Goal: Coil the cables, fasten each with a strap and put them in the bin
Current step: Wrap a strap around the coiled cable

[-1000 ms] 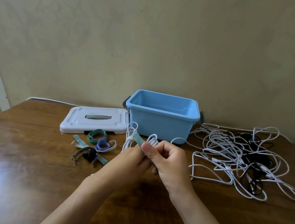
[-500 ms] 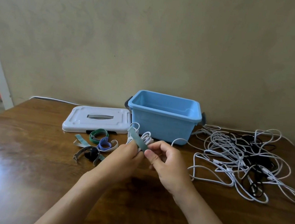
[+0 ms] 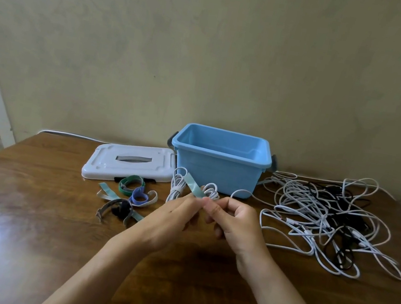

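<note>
Head view: a coiled white cable (image 3: 179, 188) was held above the table (image 3: 26, 202), just before the bin (image 3: 219, 165).
Left hand (image 3: 171, 222): gripped the coil.
Right hand (image 3: 233, 223): pinched the teal strap (image 3: 193, 185) — its length slanting up-left across the bundle.
Nearer hand: both met at the strap.

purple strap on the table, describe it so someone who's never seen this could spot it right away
Start at the blue bin at the back of the table; the white lid lies flat to its left. In front of the lid sits a cluster of straps, and the purple strap is the small curled loop just right of the green strap, the only purple one.
</note>
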### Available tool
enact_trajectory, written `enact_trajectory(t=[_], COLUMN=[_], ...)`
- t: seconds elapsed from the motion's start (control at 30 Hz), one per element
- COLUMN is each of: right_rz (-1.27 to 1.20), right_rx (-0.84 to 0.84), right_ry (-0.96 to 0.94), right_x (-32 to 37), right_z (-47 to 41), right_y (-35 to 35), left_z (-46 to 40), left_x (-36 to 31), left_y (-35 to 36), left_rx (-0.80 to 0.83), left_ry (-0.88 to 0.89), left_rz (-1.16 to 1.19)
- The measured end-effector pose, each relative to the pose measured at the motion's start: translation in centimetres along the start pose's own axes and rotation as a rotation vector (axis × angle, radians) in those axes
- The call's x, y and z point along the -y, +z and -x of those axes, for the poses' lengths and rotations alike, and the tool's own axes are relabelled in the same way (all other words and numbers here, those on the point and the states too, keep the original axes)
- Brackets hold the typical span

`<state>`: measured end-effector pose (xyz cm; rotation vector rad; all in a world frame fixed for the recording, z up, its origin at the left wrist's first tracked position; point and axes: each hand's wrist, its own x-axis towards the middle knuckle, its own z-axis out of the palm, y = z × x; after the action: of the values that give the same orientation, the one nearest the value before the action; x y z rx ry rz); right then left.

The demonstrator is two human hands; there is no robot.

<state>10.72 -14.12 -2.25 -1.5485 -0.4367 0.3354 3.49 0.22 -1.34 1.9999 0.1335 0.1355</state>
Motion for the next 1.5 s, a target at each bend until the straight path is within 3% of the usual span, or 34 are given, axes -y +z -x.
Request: enact_trajectory(t=[0.1, 0.23, 0.4, 0.7, 1.0, 1.1, 1.3, 1.5], right_rz=[0.007, 0.092, 0.135, 0.193, 0.245, 0.115, -0.463, -0.499], right_rx=[0.018, 0.085, 0.164, 0.299, 0.267, 0.161, 0.05, 0.047], right_ry=[-0.014, -0.02, 0.012, 0.001, 0.034, -0.005, 0.002, -0.122], right_x=[-0.1, -0.4, -0.3, -0.6, 0.3, 0.8, 1.6, 2.2], right_z=[-0.1, -0.4, -0.7, -0.6, -0.4, -0.5, -0.8, -0.9], right_y=[0.0, -0.3, -0.8, -0.9, -1.8, -2.3, -3.0, -4.3], left_z=[-0.4, -1.3, -1.6, -1.6, -1.6, -1.6, -1.5, -1.5], left_x=[0.8, 1.4, 1.4, 1.7, 1.7, 1.7, 2.2, 2.2], left_y=[1.0, 1.2, 0.4, 0.3, -0.1, -0.4, -0.7, -0.8], left_rx=[-0.199, -0.353, -0.385, -0.399, -0.375, -0.365, -0.324, -0.304], left_ry=[0.115, 0.109, 0.104, 0.17, 0.146, 0.134, 0.129, 0.082], left_rz=[-0.049, -0.091, 0.026, -0.077, -0.135, -0.16, -0.221, -0.318])
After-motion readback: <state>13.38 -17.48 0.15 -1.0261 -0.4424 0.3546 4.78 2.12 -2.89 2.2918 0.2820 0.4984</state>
